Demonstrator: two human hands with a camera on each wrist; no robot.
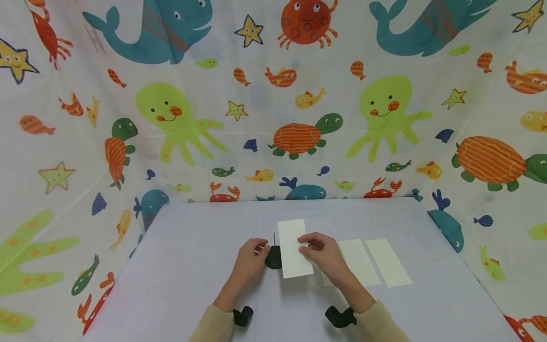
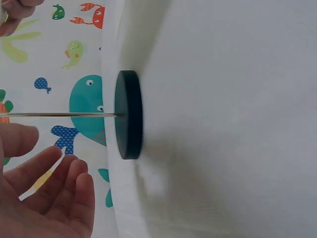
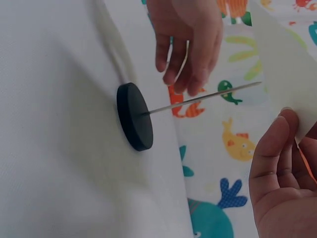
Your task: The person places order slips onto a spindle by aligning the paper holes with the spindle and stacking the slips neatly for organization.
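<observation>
A receipt spike with a round black base and a thin upright metal rod stands on the table. My right hand pinches a blank white paper slip by its right edge, holding it up just right of the spike. In the right wrist view the rod's pointed tip is bare, and the slip is apart from it. My left hand is at the left of the spike, fingers loosely bent and holding nothing. The left wrist view shows that hand beside the rod, without visible contact.
Two pale paper slips lie flat to the right of my right hand. Another slip is partly hidden under that hand. A white cloth covers the table, and a sea-animal printed curtain hangs behind and at the sides.
</observation>
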